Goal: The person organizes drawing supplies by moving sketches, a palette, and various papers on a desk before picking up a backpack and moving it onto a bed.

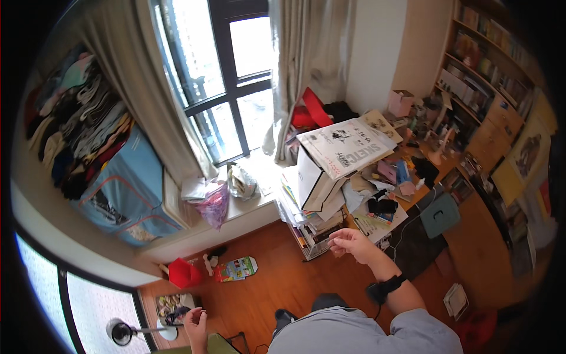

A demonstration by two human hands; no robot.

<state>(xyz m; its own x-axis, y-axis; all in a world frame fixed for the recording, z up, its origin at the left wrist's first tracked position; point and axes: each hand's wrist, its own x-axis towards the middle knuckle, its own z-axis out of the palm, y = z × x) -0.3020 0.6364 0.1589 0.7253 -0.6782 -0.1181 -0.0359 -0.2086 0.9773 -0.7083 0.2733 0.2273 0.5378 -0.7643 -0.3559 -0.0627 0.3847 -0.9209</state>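
My right hand (353,245) is raised in front of me with loosely bent fingers and nothing in it. Below and beyond it stands a clear plastic crate (316,248) packed with books and papers. A sketch pad (347,144) lies on top of a white box (311,183) above that stack. Low on the left is my left hand (196,323), empty, its fingers slightly curled, near a box of assorted small items (170,305) on the floor. A black strap with a small device (384,287) is around my right forearm.
A cluttered wooden desk (424,155) and bookshelves fill the right side. Plastic bags (241,183) and a blue fabric storage box (132,186) with piled clothes occupy the window ledge. On the floor are a red container (183,273), a colourful package (236,269) and a fan (121,332).
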